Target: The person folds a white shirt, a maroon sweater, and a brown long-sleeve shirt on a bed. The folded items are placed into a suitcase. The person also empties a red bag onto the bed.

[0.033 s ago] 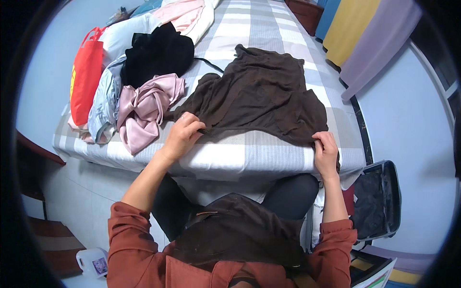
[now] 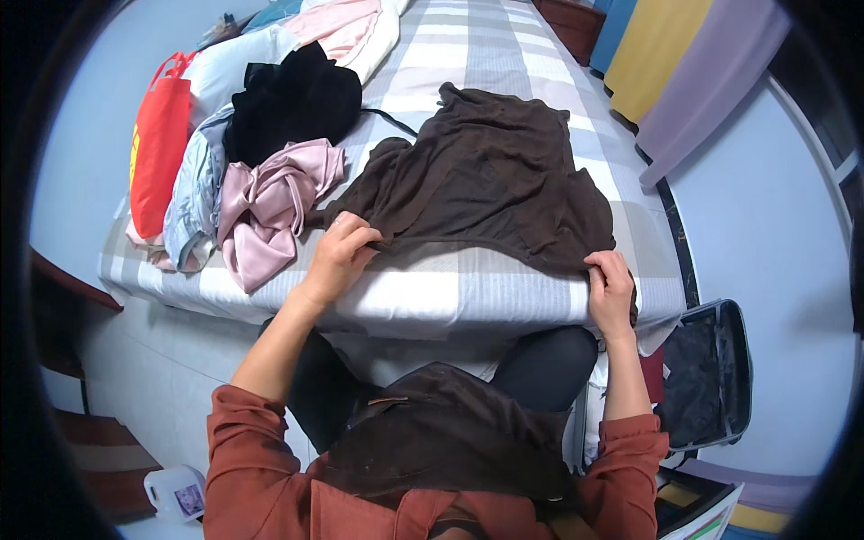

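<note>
Brown garment (image 2: pixel 486 180) on bed (image 2: pixel 468 292) — my left hand (image 2: pixel 340 256) and right hand (image 2: pixel 610 290) are pinching its near hem.

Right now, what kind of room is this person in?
Most likely a bedroom. A bed with a grey and white checked sheet fills the view, clothes lie piled on it, and an open suitcase sits on the floor. Both hands, left and right, grip a dark brown garment.
</note>
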Action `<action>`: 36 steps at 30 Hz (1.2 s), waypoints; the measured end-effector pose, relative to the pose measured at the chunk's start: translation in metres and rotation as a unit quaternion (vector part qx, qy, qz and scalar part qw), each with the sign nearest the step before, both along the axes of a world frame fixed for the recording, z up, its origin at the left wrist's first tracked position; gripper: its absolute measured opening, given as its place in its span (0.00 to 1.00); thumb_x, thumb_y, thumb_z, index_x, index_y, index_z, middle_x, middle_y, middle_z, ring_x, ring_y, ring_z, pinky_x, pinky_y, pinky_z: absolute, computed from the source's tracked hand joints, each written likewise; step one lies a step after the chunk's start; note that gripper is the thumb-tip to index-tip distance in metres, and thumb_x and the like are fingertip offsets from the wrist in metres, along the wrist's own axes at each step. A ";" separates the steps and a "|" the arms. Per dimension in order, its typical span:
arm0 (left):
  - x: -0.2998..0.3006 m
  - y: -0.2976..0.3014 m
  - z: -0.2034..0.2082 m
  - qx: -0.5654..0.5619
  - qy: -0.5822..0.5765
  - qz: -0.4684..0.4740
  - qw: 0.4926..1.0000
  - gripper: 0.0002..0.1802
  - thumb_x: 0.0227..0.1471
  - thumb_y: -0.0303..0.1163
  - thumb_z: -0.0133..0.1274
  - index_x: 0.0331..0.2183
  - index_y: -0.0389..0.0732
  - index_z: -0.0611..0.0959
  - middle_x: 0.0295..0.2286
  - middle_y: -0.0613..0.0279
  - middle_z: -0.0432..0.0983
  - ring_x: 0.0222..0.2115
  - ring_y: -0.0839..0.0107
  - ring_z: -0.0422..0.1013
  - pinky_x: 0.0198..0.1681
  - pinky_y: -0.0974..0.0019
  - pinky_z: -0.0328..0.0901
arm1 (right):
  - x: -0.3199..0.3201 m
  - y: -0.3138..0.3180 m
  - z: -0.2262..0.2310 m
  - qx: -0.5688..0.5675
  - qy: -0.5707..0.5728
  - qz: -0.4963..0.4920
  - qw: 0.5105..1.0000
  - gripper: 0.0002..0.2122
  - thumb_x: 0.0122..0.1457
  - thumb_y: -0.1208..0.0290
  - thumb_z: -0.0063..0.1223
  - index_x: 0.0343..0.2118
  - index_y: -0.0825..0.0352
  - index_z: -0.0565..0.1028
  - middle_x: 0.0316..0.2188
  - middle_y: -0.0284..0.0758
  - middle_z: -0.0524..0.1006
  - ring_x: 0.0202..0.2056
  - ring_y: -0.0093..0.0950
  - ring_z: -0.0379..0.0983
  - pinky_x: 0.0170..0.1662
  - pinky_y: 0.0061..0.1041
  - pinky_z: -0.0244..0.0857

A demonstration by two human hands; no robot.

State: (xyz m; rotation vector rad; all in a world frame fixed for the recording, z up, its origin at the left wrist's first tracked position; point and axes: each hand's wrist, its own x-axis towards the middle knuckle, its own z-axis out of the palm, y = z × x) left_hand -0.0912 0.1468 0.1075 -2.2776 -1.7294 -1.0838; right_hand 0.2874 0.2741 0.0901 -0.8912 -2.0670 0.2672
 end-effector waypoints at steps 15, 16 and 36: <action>-0.044 -0.054 -0.016 0.167 -0.519 0.196 0.815 0.09 0.52 0.19 0.43 0.36 0.40 0.73 0.25 0.73 0.66 0.20 0.85 0.60 0.22 0.83 0.54 | -0.084 -0.117 0.077 -0.157 0.010 0.508 0.847 0.06 0.49 0.78 0.48 0.31 0.67 0.70 0.26 0.38 0.70 0.29 0.36 0.69 0.32 0.31 0.63; -0.047 -0.052 -0.018 0.162 -0.555 0.211 0.788 0.09 0.53 0.20 0.43 0.37 0.40 0.73 0.25 0.73 0.66 0.20 0.85 0.60 0.21 0.82 0.54 | -0.107 -0.132 0.069 -0.174 0.032 0.552 0.815 0.06 0.50 0.77 0.47 0.32 0.67 0.69 0.26 0.38 0.70 0.29 0.36 0.68 0.33 0.32 0.63; -0.210 0.131 -0.102 -0.120 -0.049 0.185 0.974 0.20 0.50 0.38 0.46 0.46 0.45 0.70 0.47 0.56 0.62 0.50 0.64 0.54 0.55 0.62 0.49 | -0.014 0.024 -0.035 -0.483 0.683 0.210 0.506 0.17 0.60 0.66 0.38 0.49 0.70 0.67 0.48 0.41 0.69 0.49 0.36 0.65 0.55 0.37 0.56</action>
